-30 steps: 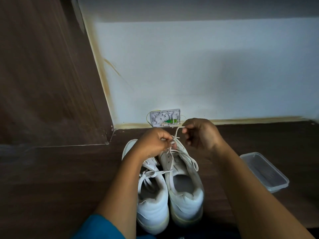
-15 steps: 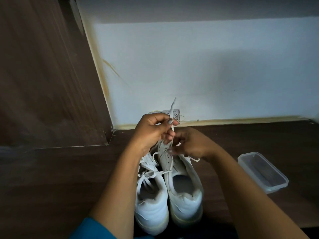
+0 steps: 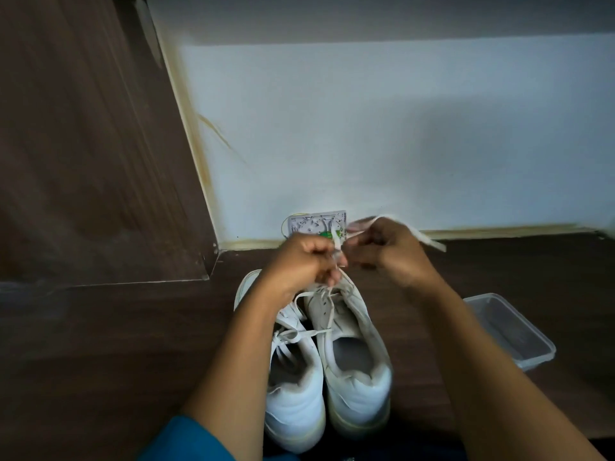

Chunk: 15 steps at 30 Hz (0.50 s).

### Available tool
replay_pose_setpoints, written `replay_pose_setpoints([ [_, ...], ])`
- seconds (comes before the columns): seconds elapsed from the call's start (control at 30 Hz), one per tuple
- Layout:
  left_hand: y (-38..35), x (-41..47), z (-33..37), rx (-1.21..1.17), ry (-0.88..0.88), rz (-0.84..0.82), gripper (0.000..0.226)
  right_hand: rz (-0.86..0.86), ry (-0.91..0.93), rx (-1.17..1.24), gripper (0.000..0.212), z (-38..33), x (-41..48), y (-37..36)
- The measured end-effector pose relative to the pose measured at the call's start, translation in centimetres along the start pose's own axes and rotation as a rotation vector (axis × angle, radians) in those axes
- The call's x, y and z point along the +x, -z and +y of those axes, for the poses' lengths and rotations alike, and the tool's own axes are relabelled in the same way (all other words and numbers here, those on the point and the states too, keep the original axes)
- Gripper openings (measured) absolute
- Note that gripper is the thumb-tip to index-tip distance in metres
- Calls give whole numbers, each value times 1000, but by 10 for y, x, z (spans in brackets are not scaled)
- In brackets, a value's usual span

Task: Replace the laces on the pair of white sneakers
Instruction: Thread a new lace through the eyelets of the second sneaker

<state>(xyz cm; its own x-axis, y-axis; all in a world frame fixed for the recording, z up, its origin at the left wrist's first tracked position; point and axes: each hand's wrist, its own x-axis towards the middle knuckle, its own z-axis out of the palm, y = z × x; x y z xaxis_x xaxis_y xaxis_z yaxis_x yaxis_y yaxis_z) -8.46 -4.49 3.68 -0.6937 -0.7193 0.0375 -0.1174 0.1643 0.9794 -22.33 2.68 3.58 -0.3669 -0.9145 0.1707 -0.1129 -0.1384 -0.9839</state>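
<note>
Two white sneakers stand side by side on the dark wooden floor, heels toward me: the left sneaker [image 3: 293, 390] and the right sneaker [image 3: 352, 371]. Both hands hover above the toe of the right sneaker. My left hand [image 3: 299, 264] pinches one strand of its white lace [image 3: 336, 242] near the front eyelets. My right hand [image 3: 386, 251] grips the other strand, whose blurred free end [image 3: 429, 241] trails off to the right. The left sneaker's lace lies loose across its tongue.
An empty clear plastic container [image 3: 509, 331] sits on the floor to the right of the sneakers. A small white wall box [image 3: 316, 224] is fixed at the skirting behind my hands. A brown wooden panel [image 3: 83, 144] rises at the left.
My right hand has risen from the shoe and pulled its strand out to the right. My left hand has dropped a little, and the lace end that pointed upward is now lower.
</note>
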Motion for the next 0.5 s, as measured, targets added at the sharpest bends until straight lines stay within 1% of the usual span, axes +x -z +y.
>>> replay_pose_setpoints([
  [0.07,2,1,7,-173,-82,70,24,-194,-99,-153,24,6,-1,7],
  [0.13,2,-1,9,-240,-125,82,21,-355,-116,-340,21,13,-3,6],
  [0.17,1,-1,9,-258,-132,77,21,-367,-89,-387,19,16,-4,2],
  [0.2,0,-2,9,-275,-133,65,21,-333,-53,-389,20,17,-4,-2],
  [0.27,-1,-2,9,-278,-139,52,22,-255,-16,-300,24,14,-3,-6],
  [0.3,-1,-2,9,-269,-145,53,22,-240,-11,-245,21,11,-3,-7],
  [0.37,-1,-2,9,-269,-156,57,23,-269,-23,-212,16,6,-2,-5],
  [0.43,-1,-3,10,-291,-171,44,22,-337,-45,-267,19,8,-3,-6],
  [0.5,-1,-3,11,-316,-174,29,21,-333,-38,-297,17,12,-3,-8],
])
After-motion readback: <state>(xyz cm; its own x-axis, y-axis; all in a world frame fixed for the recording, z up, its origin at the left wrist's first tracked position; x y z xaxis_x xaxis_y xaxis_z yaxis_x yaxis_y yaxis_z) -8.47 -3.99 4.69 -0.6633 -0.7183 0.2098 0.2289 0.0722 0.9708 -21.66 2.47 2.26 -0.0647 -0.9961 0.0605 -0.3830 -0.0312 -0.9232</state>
